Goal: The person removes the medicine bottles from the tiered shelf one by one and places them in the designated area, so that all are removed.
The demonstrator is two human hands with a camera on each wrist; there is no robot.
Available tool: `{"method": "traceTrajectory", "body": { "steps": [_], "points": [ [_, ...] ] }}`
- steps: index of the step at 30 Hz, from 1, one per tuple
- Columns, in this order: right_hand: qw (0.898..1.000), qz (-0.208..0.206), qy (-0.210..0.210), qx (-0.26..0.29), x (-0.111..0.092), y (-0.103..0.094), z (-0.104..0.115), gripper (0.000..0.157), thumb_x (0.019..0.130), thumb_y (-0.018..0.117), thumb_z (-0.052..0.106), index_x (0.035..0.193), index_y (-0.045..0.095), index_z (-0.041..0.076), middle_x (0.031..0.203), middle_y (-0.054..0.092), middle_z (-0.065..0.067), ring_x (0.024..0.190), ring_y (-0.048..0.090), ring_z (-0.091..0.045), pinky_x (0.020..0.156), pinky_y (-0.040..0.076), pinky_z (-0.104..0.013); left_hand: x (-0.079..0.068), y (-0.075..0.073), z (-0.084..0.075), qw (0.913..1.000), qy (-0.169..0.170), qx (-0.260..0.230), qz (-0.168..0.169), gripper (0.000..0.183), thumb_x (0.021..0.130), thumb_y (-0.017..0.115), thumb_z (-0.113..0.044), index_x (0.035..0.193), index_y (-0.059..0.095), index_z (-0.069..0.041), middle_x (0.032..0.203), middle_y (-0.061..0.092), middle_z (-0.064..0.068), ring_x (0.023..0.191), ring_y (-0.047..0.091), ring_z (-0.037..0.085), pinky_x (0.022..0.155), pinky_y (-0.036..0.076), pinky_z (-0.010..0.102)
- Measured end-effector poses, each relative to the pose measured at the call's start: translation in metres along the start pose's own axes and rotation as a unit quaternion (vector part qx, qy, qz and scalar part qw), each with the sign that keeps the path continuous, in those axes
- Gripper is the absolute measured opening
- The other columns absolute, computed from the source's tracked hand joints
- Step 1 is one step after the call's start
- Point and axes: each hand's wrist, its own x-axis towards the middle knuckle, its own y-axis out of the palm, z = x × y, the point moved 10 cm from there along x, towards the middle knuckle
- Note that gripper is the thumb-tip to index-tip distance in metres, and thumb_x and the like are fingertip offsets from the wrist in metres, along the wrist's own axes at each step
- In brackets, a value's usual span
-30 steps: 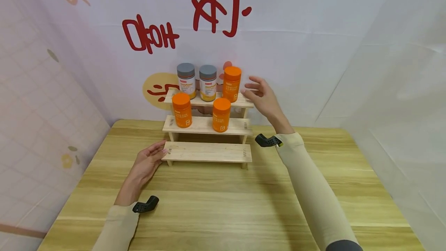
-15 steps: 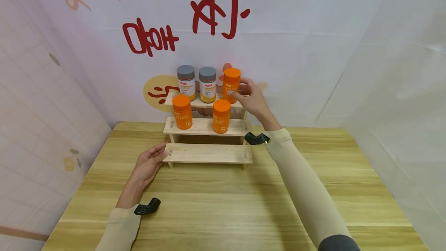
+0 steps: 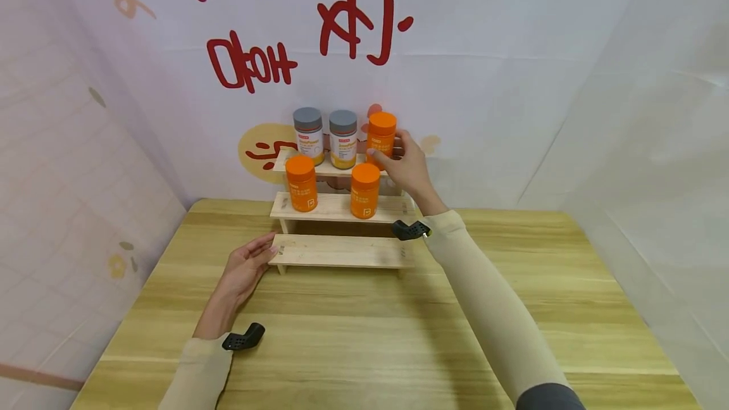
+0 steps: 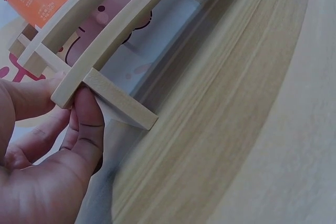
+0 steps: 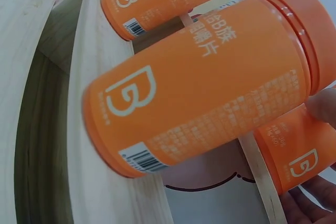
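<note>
My right hand [image 3: 411,166] grips an orange supplement bottle [image 3: 381,135] at the right end of the top step, thumb in front and fingers behind. In the right wrist view that bottle [image 5: 289,156] is partly cut off, thumb [image 5: 323,106] against its side. My left hand [image 3: 245,271] pinches the left end of the lowest step of a three-step wooden stand [image 3: 342,252]; the left wrist view shows the thumb above and a finger [image 4: 89,129] below the board [image 4: 105,45]. Two grey-capped bottles, left [image 3: 308,135] and middle [image 3: 343,141], stand upright beside the gripped bottle.
On the middle step stand two more orange bottles, one left [image 3: 301,185] and one right of centre [image 3: 364,192]. Behind the stand rises a white backdrop [image 3: 484,100] with red characters. The stand rests near the back of a wood-grain table [image 3: 353,340].
My right hand has moved left from beside the top step and closed round the orange bottle there. My left hand keeps its place on the lowest step.
</note>
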Motion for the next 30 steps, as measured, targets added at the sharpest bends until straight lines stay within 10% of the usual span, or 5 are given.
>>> {"method": "traceTrajectory", "body": {
  "steps": [30],
  "points": [
    [0.998,-0.031,-0.026,0.055,-0.031,-0.037,-0.015,0.059,0.094,0.076,0.038,0.145,0.052,0.02,0.136,0.063,-0.011,0.123,0.062,-0.027,0.109,0.051,-0.045,0.004,-0.001,0.002,1.0,-0.008,-0.001,0.002,0.063,0.102,0.065,-0.01,0.156,0.037,0.003,0.115,0.058,-0.009,0.107,0.054,0.002,0.087,0.052,0.013]
  ]
}}
